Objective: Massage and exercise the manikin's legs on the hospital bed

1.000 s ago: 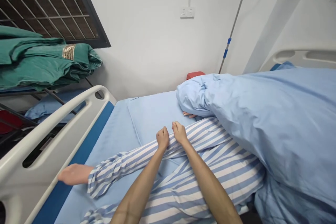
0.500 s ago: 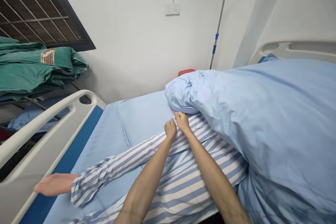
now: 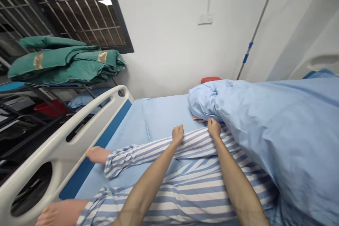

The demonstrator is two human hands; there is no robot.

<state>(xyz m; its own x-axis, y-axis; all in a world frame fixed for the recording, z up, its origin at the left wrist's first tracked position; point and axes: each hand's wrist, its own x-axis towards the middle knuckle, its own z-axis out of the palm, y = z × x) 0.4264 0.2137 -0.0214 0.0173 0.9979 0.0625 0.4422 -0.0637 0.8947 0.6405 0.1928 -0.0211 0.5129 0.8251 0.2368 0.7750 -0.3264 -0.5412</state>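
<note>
Me: both hands bare. Left hand (image 3: 178, 135), between 5 and 6 o'clock from frame centre; right hand (image 3: 214, 128), near 4. Left forearm (image 3: 152, 180) toward 7, right forearm (image 3: 235, 180) toward half four: bare, slim at wrist, widening toward elbow end.

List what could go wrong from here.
The left hand and right hand are curled into fists at the striped trousers; if they have hold of cloth, pulling could bunch or twist it.

The right hand is near the quilt, where a partly covered hand pokes out; a sideways move might knock it.

The far foot appears close to the footboard, so shifting the leg that way could bump it.
</note>
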